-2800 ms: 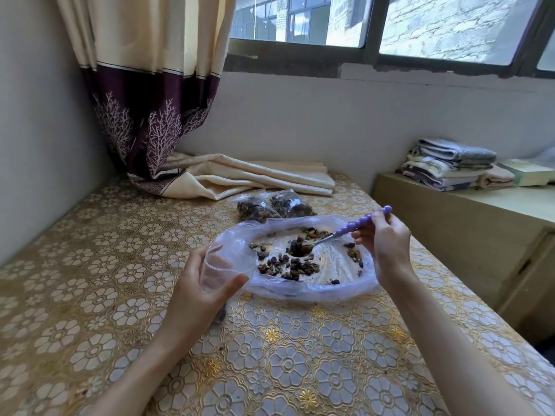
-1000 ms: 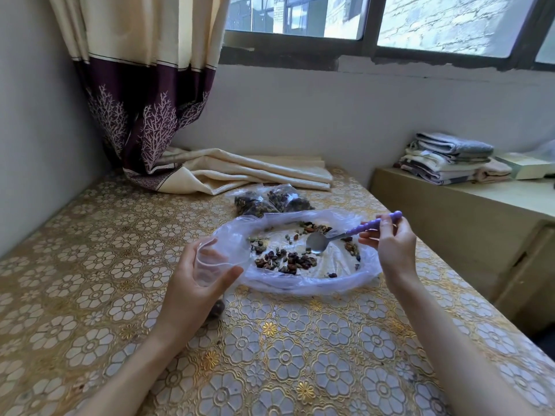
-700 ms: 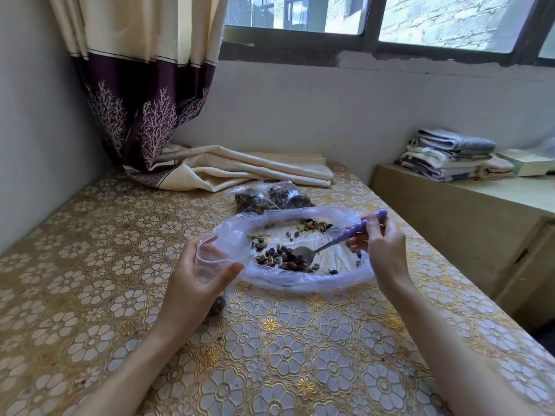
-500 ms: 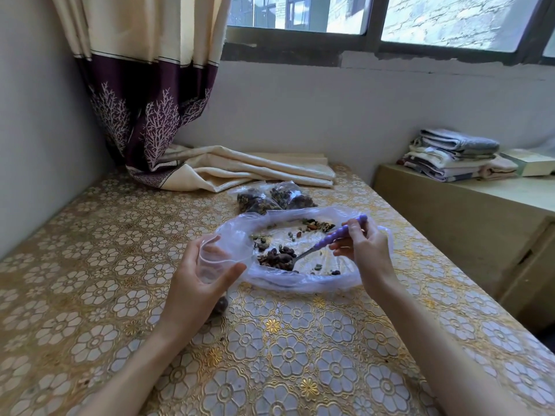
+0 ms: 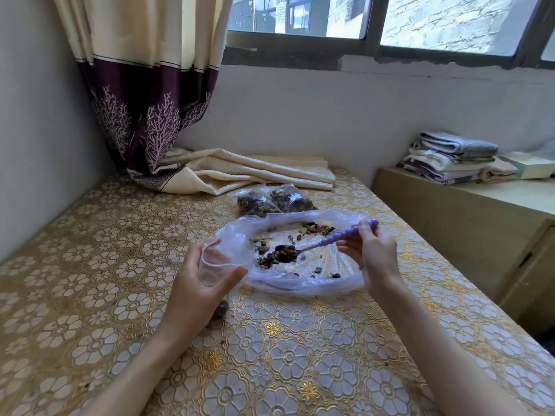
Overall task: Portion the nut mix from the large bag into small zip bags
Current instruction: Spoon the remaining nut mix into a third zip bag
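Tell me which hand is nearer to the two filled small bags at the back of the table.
Right. The right hand, holding the purple spoon, is in front of the filled small bags and to their right. The left hand, holding an open small bag, sits closer to the person.

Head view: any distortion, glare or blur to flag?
Head view: wide-angle bending bows the window frame and wall edges; daylight outside is near blown out; soft sheen on the large bag; the small zip bag is clear and hard to outline; spoon and nut mix look sharp.
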Demonstrator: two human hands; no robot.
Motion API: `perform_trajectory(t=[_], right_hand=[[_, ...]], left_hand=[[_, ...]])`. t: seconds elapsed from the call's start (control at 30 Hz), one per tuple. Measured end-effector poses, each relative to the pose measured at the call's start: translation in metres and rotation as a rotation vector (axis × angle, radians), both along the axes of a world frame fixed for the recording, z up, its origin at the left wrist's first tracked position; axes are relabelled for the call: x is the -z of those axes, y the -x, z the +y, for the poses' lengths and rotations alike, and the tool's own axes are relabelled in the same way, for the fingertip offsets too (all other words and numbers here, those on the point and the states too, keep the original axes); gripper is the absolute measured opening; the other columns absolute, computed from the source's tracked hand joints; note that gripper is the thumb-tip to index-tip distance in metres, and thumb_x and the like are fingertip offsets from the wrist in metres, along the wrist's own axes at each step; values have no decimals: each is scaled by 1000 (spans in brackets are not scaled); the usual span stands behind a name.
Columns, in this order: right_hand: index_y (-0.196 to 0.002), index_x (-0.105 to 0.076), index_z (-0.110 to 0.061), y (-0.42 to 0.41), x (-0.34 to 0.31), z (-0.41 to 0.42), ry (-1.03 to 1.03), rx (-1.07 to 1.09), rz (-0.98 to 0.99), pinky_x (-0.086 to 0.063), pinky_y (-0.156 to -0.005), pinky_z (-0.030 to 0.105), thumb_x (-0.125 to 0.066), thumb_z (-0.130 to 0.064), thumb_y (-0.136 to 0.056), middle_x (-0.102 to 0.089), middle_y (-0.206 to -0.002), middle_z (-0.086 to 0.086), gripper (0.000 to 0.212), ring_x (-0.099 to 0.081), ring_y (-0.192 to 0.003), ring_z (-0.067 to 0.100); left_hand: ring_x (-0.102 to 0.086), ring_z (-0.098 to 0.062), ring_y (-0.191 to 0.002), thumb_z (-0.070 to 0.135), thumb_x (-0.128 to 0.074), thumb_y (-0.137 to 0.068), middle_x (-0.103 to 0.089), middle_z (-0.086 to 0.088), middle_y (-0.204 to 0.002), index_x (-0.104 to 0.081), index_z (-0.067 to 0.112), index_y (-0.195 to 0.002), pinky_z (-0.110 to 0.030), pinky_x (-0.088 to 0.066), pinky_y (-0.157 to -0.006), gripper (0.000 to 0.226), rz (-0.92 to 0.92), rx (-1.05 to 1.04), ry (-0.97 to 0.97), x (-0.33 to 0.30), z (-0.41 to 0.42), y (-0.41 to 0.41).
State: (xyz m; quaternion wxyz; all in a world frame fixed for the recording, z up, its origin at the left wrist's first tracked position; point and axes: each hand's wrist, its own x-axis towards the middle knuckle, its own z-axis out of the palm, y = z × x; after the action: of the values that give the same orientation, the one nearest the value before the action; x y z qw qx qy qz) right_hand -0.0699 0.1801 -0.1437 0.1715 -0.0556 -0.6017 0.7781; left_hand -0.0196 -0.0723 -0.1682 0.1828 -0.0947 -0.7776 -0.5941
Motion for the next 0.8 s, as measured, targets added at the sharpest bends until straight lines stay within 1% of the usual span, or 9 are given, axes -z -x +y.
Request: perform_trajectory(t=[0.13, 0.27, 0.37, 0.43, 0.5, 0.57, 0.67, 0.73, 0.8], right_hand=[[-76, -54, -4, 0, -15, -3, 22, -7, 57, -52, -51, 20, -38, -14, -101, -67, -58, 8, 31, -63, -51, 15], [-78, -54, -5, -3, -37, -18, 78, -57, 141, -51, -51, 20, -38, -14, -101, -66, -64, 10, 29, -63, -55, 17], [-80, -53, -3, -7, -49, -33, 84, -142, 202, -52, -53, 22, -37, -14, -101, -66, -69, 15, 28, -64, -59, 20], [-82, -52, -1, -12, -53, -45, 46, -204, 246, -51, -52, 22, -37, -14, -101, -66, -69, 15, 27, -65, -58, 21], [-83, -52, -1, -18, -56, -57, -23, -263, 309, -50, -51, 21, -37, -12, -101, -67, -65, 10, 25, -66, -56, 19], [-83, -51, -3, -23, -59, -68, -126, -300, 387, -51, -51, 23, -38, -10, -100, -66, -64, 7, 22, -65, -55, 17], [-84, -49, -5, -29, -61, -80, -287, -360, 512, -53, -54, 30, -38, -6, -99, -66, -65, 4, 19, -64, -58, 24], [-84, -48, -5, -32, -62, -84, -336, -389, 551, -53, -57, 34, -37, -3, -99, -65, -64, 2, 18, -63, -60, 27], [-86, -48, -3, -32, -63, -83, -309, -409, 549, -53, -57, 33, -35, -2, -99, -65, -65, 2, 19, -64, -60, 19]], left_hand=[[-65, 3, -81, 85, -61, -41, -61, 10, -99, -45, 42, -106, -26, -56, -68, 80, 0, 0, 0, 0, 0, 0], [-65, 1, -79, 85, -61, -41, -61, 10, -98, -44, 43, -107, -31, -56, -71, 80, -7, 5, 4, 2, 0, 2], [-65, 1, -81, 84, -62, -42, -60, 9, -100, -44, 39, -112, -33, -56, -74, 85, -16, 8, -3, 1, -1, 3], [-65, 2, -82, 84, -62, -42, -60, 10, -101, -43, 37, -114, -30, -56, -74, 88, -20, 9, -6, 1, -1, 2], [-65, 0, -83, 84, -63, -40, -62, 12, -103, -44, 37, -113, -30, -55, -72, 89, -32, 24, -27, 1, -1, 1], [-66, -1, -86, 82, -65, -39, -67, 13, -98, -46, 36, -110, -30, -55, -73, 87, -42, 43, -72, 2, -1, 1], [-66, -2, -86, 79, -69, -40, -67, 20, -96, -47, 36, -106, -27, -55, -70, 82, -45, 59, -127, 2, -2, 2], [-67, -6, -80, 77, -71, -42, -70, 11, -90, -49, 39, -103, -22, -54, -64, 75, -37, 57, -148, 2, -2, 1], [-66, -12, -68, 75, -71, -44, -69, -1, -79, -49, 48, -101, -19, -51, -57, 67, -29, 43, -153, 2, -2, 1]])
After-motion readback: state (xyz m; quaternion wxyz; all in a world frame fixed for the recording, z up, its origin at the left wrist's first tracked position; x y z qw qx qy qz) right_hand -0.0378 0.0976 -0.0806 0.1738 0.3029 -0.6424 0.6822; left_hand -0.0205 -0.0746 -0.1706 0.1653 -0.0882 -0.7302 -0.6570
